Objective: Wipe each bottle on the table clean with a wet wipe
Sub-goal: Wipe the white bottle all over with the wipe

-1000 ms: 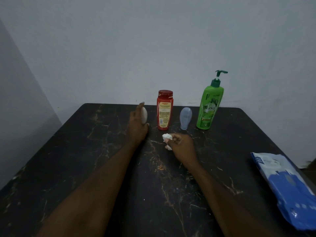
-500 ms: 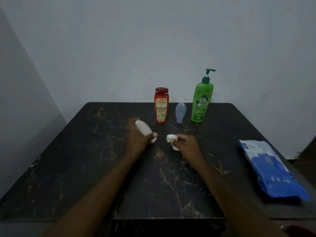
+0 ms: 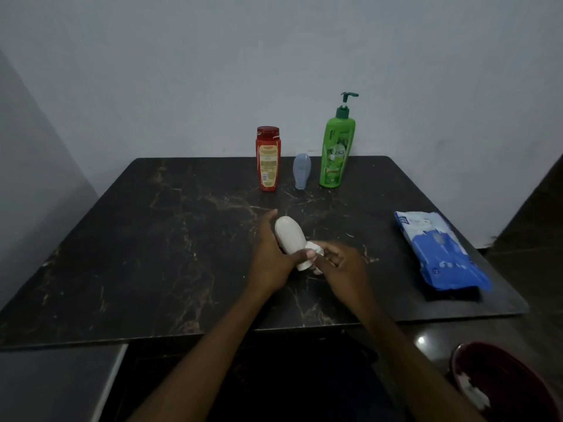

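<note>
White bottle, likely light, rigid and slick, sits tilted over the near middle of the surface, our left hand gripping its narrow end with curled fingers while our right hand pinches the wet wipe against it.

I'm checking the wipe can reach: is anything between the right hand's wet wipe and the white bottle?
Nothing visible does. The right hand pinches the wet wipe close beside the lower end of the white bottle, which the left hand grips at a tilt. The red bottle, grey bottle and green bottle stand well behind them.
</note>
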Demonstrator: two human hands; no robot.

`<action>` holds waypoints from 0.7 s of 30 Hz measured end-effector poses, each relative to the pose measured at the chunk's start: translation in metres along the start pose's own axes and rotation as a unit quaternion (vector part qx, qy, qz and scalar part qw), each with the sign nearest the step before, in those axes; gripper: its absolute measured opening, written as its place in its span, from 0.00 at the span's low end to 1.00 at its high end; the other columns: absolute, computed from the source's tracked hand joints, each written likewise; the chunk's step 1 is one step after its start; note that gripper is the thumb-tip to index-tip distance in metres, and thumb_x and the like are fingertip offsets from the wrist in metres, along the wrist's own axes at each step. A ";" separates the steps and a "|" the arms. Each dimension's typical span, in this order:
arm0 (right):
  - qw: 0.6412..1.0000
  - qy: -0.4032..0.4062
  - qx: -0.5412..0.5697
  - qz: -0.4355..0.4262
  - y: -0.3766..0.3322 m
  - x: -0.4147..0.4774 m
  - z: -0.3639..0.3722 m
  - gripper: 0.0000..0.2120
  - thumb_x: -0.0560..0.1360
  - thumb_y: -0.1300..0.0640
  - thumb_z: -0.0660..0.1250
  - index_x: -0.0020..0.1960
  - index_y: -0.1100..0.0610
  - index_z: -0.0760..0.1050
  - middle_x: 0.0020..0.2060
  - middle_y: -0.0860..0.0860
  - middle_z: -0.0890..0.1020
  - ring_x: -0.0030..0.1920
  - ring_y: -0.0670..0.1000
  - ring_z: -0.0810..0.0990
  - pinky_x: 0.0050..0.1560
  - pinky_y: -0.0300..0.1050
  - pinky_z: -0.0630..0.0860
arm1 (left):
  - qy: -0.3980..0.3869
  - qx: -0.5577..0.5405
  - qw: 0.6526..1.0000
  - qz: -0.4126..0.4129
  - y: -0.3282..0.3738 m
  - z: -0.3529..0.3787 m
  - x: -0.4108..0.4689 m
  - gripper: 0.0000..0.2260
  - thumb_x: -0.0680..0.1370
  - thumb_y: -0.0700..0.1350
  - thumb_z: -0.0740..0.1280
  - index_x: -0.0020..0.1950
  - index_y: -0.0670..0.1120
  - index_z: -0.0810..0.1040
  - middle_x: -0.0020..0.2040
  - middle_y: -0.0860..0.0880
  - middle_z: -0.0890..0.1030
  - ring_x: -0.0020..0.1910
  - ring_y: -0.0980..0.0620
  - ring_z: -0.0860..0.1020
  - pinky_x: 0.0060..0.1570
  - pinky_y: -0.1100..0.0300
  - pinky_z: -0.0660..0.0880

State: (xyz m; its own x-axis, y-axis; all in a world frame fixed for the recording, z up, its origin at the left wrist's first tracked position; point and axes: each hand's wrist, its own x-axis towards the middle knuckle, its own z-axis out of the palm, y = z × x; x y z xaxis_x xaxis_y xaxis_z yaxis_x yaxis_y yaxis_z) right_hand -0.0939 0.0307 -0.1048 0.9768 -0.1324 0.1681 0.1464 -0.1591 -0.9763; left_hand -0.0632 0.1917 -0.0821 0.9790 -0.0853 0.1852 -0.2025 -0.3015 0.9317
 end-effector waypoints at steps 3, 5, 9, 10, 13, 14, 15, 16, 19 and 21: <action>1.000 0.018 0.003 -0.003 0.002 0.001 -0.003 0.13 0.77 0.59 0.70 0.61 0.52 0.81 0.43 0.50 0.86 0.42 0.51 0.86 0.45 0.46 0.83 | 0.001 0.050 0.999 -0.016 0.004 -0.001 0.003 0.38 0.66 0.50 0.83 0.65 0.55 0.62 0.60 0.55 0.75 0.60 0.52 0.77 0.48 0.64 0.73; 0.999 0.027 0.020 -0.007 0.001 0.003 -0.005 0.15 0.78 0.61 0.69 0.63 0.53 0.79 0.44 0.50 0.86 0.42 0.53 0.85 0.44 0.47 0.83 | -0.020 0.108 0.994 -0.006 0.004 -0.006 0.009 0.37 0.67 0.51 0.83 0.67 0.53 0.64 0.62 0.53 0.75 0.61 0.51 0.76 0.52 0.59 0.75; 0.997 0.061 0.039 -0.003 -0.001 0.003 -0.007 0.14 0.76 0.63 0.70 0.60 0.53 0.81 0.44 0.51 0.86 0.41 0.54 0.85 0.43 0.48 0.83 | -0.095 0.214 0.972 0.025 0.005 -0.022 0.022 0.40 0.70 0.50 0.80 0.78 0.56 0.64 0.71 0.50 0.72 0.68 0.49 0.71 0.61 0.54 0.72; 0.996 0.074 0.046 0.000 -0.001 0.003 -0.007 0.13 0.76 0.64 0.70 0.58 0.53 0.82 0.42 0.52 0.86 0.40 0.54 0.85 0.43 0.49 0.83 | -0.117 0.249 0.961 0.036 0.005 -0.025 0.025 0.40 0.71 0.51 0.79 0.79 0.56 0.64 0.70 0.49 0.72 0.67 0.50 0.71 0.60 0.56 0.70; 0.995 0.085 0.041 0.015 0.002 0.004 -0.009 0.12 0.75 0.65 0.70 0.54 0.53 0.84 0.42 0.50 0.86 0.41 0.52 0.85 0.45 0.49 0.83 | -0.162 0.293 0.940 0.072 0.001 -0.030 0.028 0.36 0.73 0.52 0.77 0.78 0.54 0.67 0.66 0.50 0.76 0.61 0.54 0.74 0.55 0.61 0.68; 0.996 0.081 0.031 0.018 0.003 0.004 -0.010 0.12 0.74 0.65 0.71 0.53 0.52 0.84 0.42 0.49 0.86 0.42 0.51 0.85 0.47 0.49 0.83 | -0.163 0.283 0.942 0.080 -0.002 -0.030 0.027 0.34 0.73 0.51 0.78 0.77 0.53 0.70 0.67 0.51 0.78 0.59 0.56 0.75 0.55 0.63 0.69; 0.997 0.077 0.014 0.015 0.005 0.004 -0.010 0.11 0.73 0.64 0.72 0.52 0.51 0.84 0.44 0.48 0.86 0.44 0.49 0.85 0.49 0.50 0.82 | -0.159 0.273 0.945 0.086 -0.004 -0.031 0.025 0.31 0.72 0.51 0.78 0.74 0.52 0.73 0.66 0.51 0.79 0.58 0.57 0.76 0.54 0.64 0.70; 0.997 0.076 -0.013 0.009 0.007 0.005 -0.010 0.11 0.72 0.62 0.73 0.52 0.49 0.84 0.46 0.47 0.86 0.46 0.47 0.84 0.51 0.50 0.82 | -0.152 0.267 0.947 0.094 -0.007 -0.031 0.024 0.28 0.72 0.52 0.78 0.71 0.51 0.75 0.64 0.52 0.80 0.57 0.57 0.76 0.52 0.65 0.72; 0.994 0.069 -0.087 -0.015 0.006 0.002 -0.009 0.12 0.71 0.59 0.73 0.53 0.47 0.84 0.51 0.43 0.82 0.50 0.41 0.81 0.52 0.42 0.80 | -0.120 0.274 0.945 0.134 -0.013 -0.034 0.018 0.24 0.72 0.55 0.78 0.65 0.49 0.79 0.55 0.53 0.79 0.52 0.57 0.76 0.49 0.62 0.74; 0.993 0.070 -0.091 -0.018 0.005 0.002 -0.009 0.13 0.72 0.59 0.73 0.54 0.47 0.83 0.51 0.43 0.81 0.50 0.40 0.81 0.51 0.40 0.78 | -0.110 0.286 0.939 0.156 -0.017 -0.035 0.014 0.25 0.72 0.58 0.77 0.66 0.49 0.79 0.54 0.54 0.77 0.50 0.57 0.75 0.49 0.61 0.74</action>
State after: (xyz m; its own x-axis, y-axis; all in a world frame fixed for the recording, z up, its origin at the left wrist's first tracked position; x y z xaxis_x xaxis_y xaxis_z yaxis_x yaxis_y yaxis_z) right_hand -0.0930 0.0210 -0.1086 0.9382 -0.2561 0.2330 0.1383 -0.3398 -0.9303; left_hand -0.0453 0.2291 -0.0846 0.8542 -0.4295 0.2932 -0.5197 -0.6852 0.5103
